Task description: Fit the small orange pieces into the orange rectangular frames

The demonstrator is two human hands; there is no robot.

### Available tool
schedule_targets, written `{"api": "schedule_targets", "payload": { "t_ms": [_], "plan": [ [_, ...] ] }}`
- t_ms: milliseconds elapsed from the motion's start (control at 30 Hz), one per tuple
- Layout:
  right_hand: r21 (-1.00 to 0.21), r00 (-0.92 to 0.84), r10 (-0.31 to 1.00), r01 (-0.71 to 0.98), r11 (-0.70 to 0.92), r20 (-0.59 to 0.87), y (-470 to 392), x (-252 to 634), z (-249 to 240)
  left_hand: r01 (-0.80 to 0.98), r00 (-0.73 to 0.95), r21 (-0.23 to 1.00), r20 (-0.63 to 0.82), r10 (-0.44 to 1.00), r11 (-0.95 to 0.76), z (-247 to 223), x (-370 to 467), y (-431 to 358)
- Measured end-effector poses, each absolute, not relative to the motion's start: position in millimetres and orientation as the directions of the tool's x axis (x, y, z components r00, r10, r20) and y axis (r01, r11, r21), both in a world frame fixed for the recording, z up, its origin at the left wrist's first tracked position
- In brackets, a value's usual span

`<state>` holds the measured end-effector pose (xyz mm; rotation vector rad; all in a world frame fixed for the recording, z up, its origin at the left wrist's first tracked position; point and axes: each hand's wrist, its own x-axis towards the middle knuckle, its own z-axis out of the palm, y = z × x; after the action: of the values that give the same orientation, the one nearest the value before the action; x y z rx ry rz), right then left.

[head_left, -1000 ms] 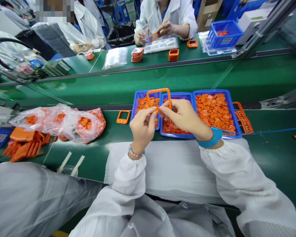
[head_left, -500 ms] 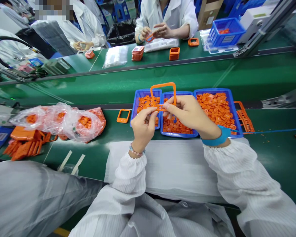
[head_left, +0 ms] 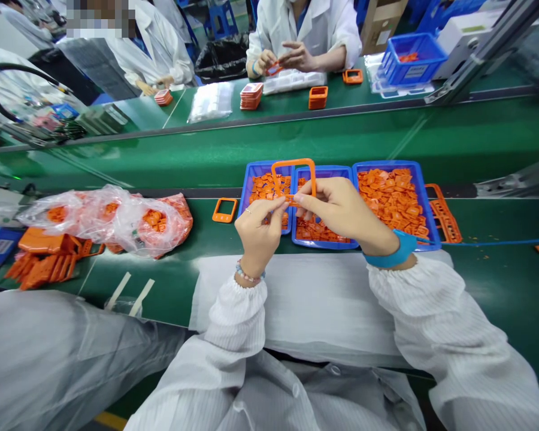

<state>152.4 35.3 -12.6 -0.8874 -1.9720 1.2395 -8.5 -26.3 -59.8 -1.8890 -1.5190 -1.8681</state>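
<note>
While the left hand (head_left: 258, 230) pinches its lower edge between thumb and forefinger, the frame (head_left: 293, 162) stands roughly upright above the left tray (head_left: 246, 182) and middle tray (head_left: 326, 244), its lower right part gripped by the right hand (head_left: 335, 206). It looks like thin moulded plastic: probably light, fairly stiff and a little slippery, with slender bars that might flex or crack if squeezed hard. The lower edge seems the surest place to hold; the fingers hide much of it.

Both trays behind the hands contain small orange pieces (head_left: 269, 184), partly masked from view. Beside them, the right tray (head_left: 426, 209) is heaped with orange chips (head_left: 388, 197). A loose frame (head_left: 224, 210) lies just left of the trays. Farther left, clear bags (head_left: 130, 224) hold more orange parts, and across from the hands a crate (head_left: 415, 69) has a few inside.
</note>
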Motion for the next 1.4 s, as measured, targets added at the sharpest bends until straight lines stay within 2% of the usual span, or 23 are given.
{"api": "schedule_targets", "payload": {
  "t_ms": [200, 267, 333, 433, 567, 633, 733, 833, 1033, 1233, 1400],
  "plan": [
    [-0.914, -0.61, 0.772, 0.19, 0.359, 0.177, 35, 152, -14, 0.609, -0.239, 0.59, 0.773, 0.588, -0.53, -62, -9, -25],
    [-0.913, -0.614, 0.767, 0.181, 0.366, 0.185, 35, 152, -14, 0.574, -0.285, 0.644, 0.736, 0.614, -0.506, -63, -8, -25],
    [-0.922, -0.616, 0.764, 0.153, 0.355, 0.192, 34, 152, -14, 0.48, -0.382, 0.749, 0.648, 0.659, -0.457, -64, -6, -25],
    [-0.934, -0.617, 0.765, 0.133, 0.331, 0.184, 32, 151, -14, 0.227, -0.477, 0.896, 0.444, 0.759, -0.382, -65, -4, -24],
    [-0.929, -0.606, 0.782, 0.189, 0.318, 0.145, 29, 148, -14, -0.05, -0.419, 0.971, 0.191, 0.888, -0.232, -61, -9, -23],
    [-0.935, -0.617, 0.779, 0.198, 0.294, 0.114, 28, 146, -13, -0.169, -0.378, 0.972, 0.092, 0.921, -0.166, -59, -14, -23],
    [-0.952, -0.646, 0.759, 0.172, 0.254, 0.086, 29, 145, -14, -0.299, -0.229, 0.952, -0.004, 0.973, -0.067, -57, -20, -22],
    [-0.95, -0.648, 0.758, 0.183, 0.255, 0.079, 30, 144, -17, -0.279, -0.156, 0.959, 0.001, 0.988, -0.045, -59, -19, -20],
    [-0.92, -0.597, 0.792, 0.227, 0.319, 0.127, 30, 140, -22, -0.134, -0.15, 0.977, 0.143, 0.978, -0.163, -64, -13, -18],
    [-0.921, -0.616, 0.783, 0.255, 0.296, 0.081, 31, 141, -25, -0.104, -0.161, 0.986, 0.114, 0.98, -0.131, -60, -18, -21],
    [-0.953, -0.654, 0.754, 0.185, 0.24, 0.063, 32, 142, -24, -0.029, -0.207, 0.986, 0.155, 0.966, -0.165, -48, -14, -30]
  ]
}}
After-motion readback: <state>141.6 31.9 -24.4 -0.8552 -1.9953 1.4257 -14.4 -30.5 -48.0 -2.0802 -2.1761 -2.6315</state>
